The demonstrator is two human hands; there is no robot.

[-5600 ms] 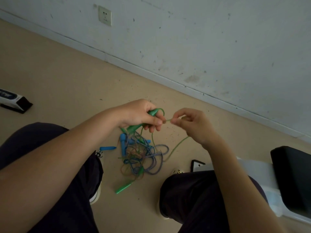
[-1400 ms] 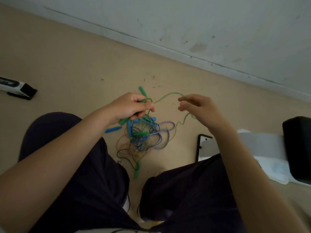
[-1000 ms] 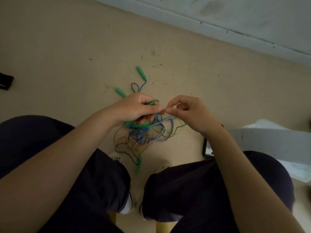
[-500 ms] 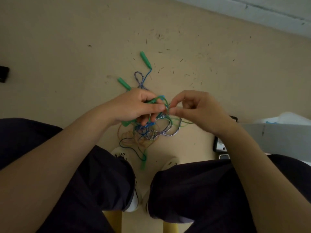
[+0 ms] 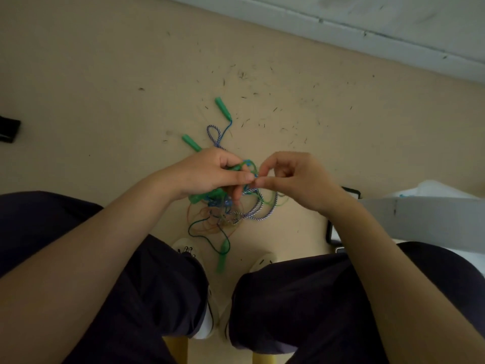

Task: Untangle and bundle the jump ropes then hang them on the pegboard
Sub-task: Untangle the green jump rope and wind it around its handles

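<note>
- At the centre of the head view, a tangle of jump ropes (image 5: 231, 206) is hanging between the two hands and trailing down onto the beige floor (image 5: 105, 88); the cords are thin and round, some smooth green and orange plastic, some dark, and one a braided blue-and-white twist.
- At about nine o'clock from the knot, the left hand (image 5: 210, 174) is curling its fingers around a bunch of green and blue cord together with a smooth green plastic handle (image 5: 202, 197), thumb pressing on top.
- At three o'clock from it, the right hand (image 5: 294, 179) is pinching a strand between thumb and forefinger tip, right against the left thumb, while the other fingers are folding loosely into the palm.
- At twelve o'clock from the hands, two tapered green handles are lying on the floor: one (image 5: 223, 109) farther out with blue cord running from it, one (image 5: 191, 143) partly passing under the left hand; a braided loop (image 5: 214, 134) is sitting between them.
- At six o'clock, another green handle (image 5: 222, 256) is appearing blurred between two pale shoes (image 5: 189, 249), with dark trouser legs (image 5: 157, 298) framing them.
- At three o'clock, a grey flat-sided container (image 5: 420, 219) is showing at the edge; what it is holding cannot be told.
- Around the ropes, small dark specks are scattering across the matte floor, and a pale wall base (image 5: 367, 22) is running across at one o'clock.
</note>
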